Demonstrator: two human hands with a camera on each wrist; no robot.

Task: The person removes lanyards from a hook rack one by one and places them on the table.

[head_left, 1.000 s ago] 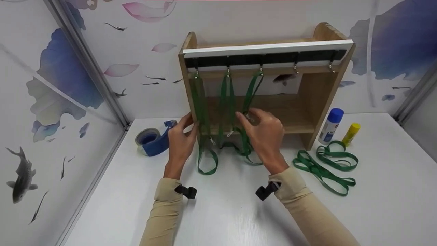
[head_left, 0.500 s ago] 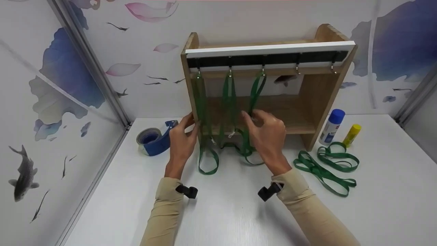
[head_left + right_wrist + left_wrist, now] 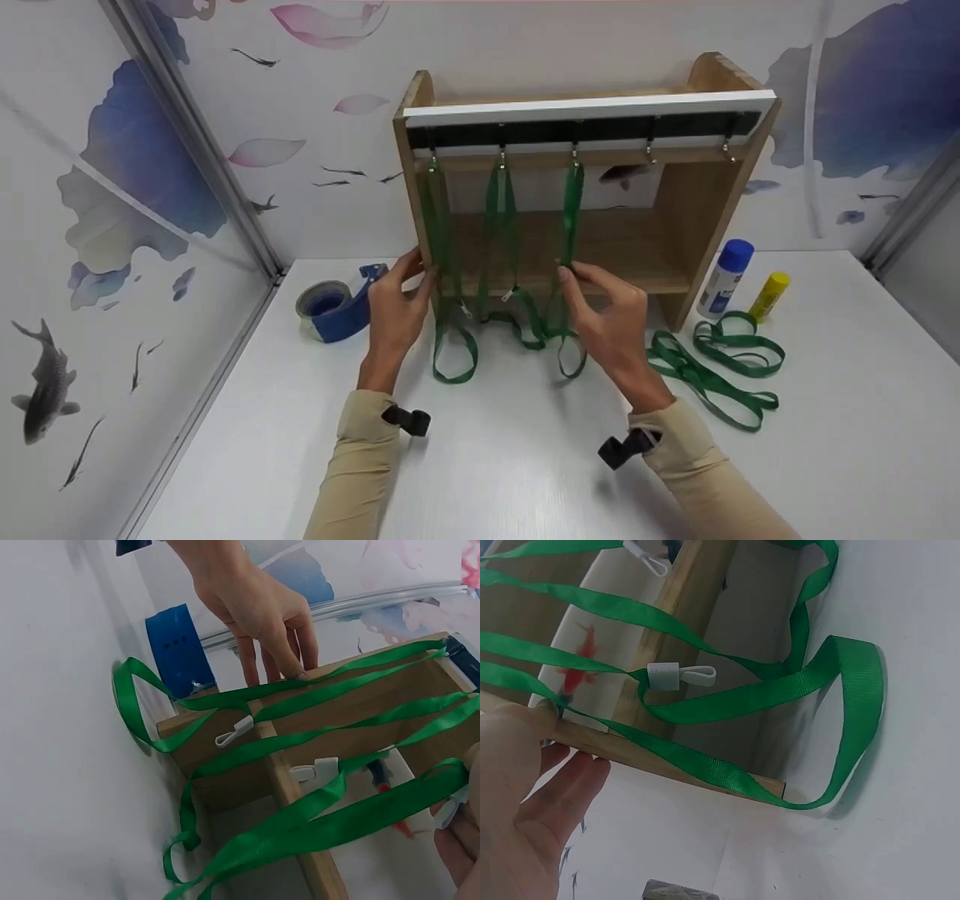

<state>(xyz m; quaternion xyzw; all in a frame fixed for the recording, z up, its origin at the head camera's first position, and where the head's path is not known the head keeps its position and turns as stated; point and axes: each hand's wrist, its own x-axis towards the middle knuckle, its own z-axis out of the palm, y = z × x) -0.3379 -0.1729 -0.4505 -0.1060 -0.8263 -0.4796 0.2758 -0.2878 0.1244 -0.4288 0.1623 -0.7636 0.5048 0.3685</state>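
Observation:
A small wooden shelf (image 3: pixel 615 240) has a row of metal hooks (image 3: pixel 650 154) under its white front board. My left hand (image 3: pixel 397 307) grips the shelf's left side panel, thumb on the front edge and fingers behind it in the left wrist view. Green lanyards hang from the three leftmost hooks. The third lanyard (image 3: pixel 573 206) is pinched between thumb and fingers of my right hand (image 3: pixel 616 319), below its hook. A white clip (image 3: pixel 452 808) shows by the right fingers in the right wrist view. The first lanyard (image 3: pixel 442 232) and second lanyard (image 3: pixel 495 217) trail onto the table.
Two more green lanyards (image 3: pixel 716 386) lie coiled on the white table (image 3: pixel 495 465) at the right. Behind them stand a blue-capped bottle (image 3: pixel 724 281) and a yellow glue stick (image 3: pixel 770 296). A blue tape dispenser (image 3: pixel 337 311) sits left of the shelf. Patterned walls enclose the table.
My right hand has slid down and to the right along the third lanyard, whose two strands now hang straight and close together. The left hand stays on the side panel.

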